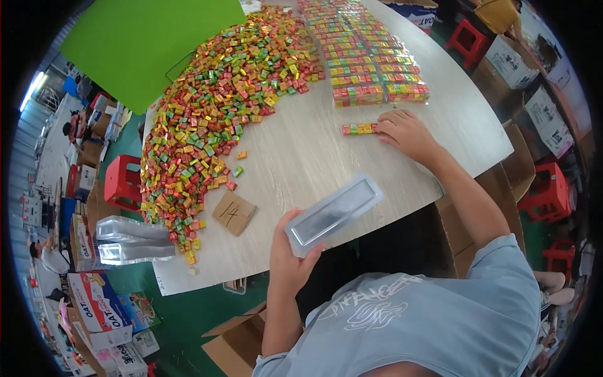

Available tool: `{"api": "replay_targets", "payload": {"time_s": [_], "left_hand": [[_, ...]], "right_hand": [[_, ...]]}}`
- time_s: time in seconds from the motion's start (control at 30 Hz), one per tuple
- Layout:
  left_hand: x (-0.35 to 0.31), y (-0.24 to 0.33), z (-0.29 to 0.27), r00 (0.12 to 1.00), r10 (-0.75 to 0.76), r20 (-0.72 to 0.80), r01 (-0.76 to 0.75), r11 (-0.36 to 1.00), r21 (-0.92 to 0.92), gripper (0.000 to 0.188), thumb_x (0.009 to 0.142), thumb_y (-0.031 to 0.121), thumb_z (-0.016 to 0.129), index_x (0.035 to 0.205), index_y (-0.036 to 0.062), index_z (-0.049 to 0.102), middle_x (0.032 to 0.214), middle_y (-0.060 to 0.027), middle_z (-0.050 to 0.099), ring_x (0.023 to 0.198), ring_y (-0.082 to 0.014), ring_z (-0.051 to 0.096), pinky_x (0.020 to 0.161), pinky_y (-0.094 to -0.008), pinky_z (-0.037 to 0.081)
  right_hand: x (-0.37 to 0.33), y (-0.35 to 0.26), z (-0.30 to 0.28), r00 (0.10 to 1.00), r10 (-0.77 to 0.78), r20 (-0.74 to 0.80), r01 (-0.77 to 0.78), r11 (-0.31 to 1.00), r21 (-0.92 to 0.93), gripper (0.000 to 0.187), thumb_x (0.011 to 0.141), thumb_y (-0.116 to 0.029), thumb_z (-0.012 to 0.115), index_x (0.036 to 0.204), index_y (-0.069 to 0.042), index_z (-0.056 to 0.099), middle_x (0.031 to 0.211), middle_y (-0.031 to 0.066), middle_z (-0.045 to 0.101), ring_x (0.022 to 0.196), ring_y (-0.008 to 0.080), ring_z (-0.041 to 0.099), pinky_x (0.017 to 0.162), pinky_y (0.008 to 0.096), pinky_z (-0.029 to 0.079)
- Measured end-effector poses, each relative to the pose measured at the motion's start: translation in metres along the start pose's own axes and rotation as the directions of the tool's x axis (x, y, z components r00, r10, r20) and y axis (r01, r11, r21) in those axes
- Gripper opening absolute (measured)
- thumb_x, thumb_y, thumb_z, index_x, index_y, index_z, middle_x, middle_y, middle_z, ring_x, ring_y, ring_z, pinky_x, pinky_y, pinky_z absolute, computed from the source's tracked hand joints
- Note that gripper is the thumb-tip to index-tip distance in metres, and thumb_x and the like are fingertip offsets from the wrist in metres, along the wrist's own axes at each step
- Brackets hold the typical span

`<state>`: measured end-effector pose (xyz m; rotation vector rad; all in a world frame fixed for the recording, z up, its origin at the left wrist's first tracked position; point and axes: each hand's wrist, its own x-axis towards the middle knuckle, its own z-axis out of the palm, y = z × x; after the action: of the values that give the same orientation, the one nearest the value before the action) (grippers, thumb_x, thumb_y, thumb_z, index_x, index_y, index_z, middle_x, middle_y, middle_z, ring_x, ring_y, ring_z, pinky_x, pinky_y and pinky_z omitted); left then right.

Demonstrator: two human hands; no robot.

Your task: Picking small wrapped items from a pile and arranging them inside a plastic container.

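Note:
My left hand [290, 254] grips one end of a long, clear plastic tray [333, 212] and holds it tilted over the table's near edge. No candy shows inside the tray. Further right, my right hand [405, 133] rests on the table with its fingers closed over the right end of a short row of wrapped candies [358, 129]. The pieces in that row are red, yellow and green; my fingers hide the rest of it. Just beyond lie packed rows of candies [358, 95], laid side by side in two long columns.
A large heap of loose wrapped candies [232, 94] spreads over the table's left side. Near it lie a cardboard piece [234, 212] and stacked clear trays [135, 242]. A green board [151, 47] stands far left. Red stools [122, 182] and an open carton [239, 342] surround the table [465, 119].

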<state>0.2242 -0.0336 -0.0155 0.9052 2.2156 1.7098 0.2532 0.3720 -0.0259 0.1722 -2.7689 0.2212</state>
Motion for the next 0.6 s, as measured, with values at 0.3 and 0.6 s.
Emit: {"api": "replay_targets", "payload": {"time_s": [0.3,0.6], "left_hand": [[0.001,-0.014,-0.011,0.996,0.019,0.089,-0.026,0.997,0.078,0.073,0.084,0.012,0.083,0.148,0.0021,0.048,0.14,-0.0193,0.059,0.13,-0.0387,0.057,0.112,-0.0429,0.044],[0.01,-0.019,-0.053,0.985,0.173,0.014,-0.17,0.944,0.284,0.053,0.09,0.02,0.075,0.138,0.0046,0.057,0.135,-0.017,0.062,0.127,-0.0387,0.056,0.111,-0.0473,0.041]], "right_hand": [[0.033,0.012,0.027,0.982,0.1,-0.161,-0.139,0.957,-0.253,0.019,0.093,-0.022,0.073,0.11,-0.013,0.07,0.107,0.0084,0.066,0.105,0.0297,0.064,0.093,0.044,0.05],[0.072,-0.033,-0.003,0.997,0.07,-0.03,-0.064,0.982,0.178,0.015,0.096,-0.017,0.069,0.106,-0.006,0.068,0.111,0.0114,0.064,0.107,0.0339,0.062,0.093,0.0453,0.049]]}}
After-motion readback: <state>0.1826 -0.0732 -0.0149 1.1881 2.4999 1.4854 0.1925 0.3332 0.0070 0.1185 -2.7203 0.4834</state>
